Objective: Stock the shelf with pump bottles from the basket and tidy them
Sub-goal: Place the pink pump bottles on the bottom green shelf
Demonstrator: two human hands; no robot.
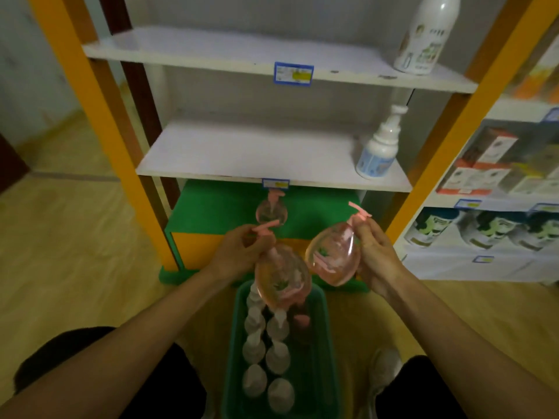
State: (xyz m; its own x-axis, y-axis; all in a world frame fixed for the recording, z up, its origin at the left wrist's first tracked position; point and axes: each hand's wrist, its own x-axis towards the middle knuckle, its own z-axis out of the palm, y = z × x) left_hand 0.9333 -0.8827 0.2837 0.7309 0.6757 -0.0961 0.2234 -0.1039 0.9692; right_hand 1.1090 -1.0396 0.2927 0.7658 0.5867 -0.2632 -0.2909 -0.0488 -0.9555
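My left hand (239, 252) grips the neck of a pink pump bottle (282, 278) that hangs over the far end of the green basket (328, 343). My right hand (379, 255) holds a second pink pump bottle (334, 255) by its neck, tilted, a little higher and to the right. A third pink pump bottle (270, 211) stands on the green bottom shelf (217, 210). Several clear pump bottles (254, 378) lie in rows inside the basket.
The white middle shelf (242, 152) carries one white pump bottle (378, 149) at its right end. A tall white bottle (423, 37) stands on the upper shelf (211, 52). Orange uprights frame the unit. A neighbouring rack (499, 207) with boxes is at the right. My knees flank the basket.
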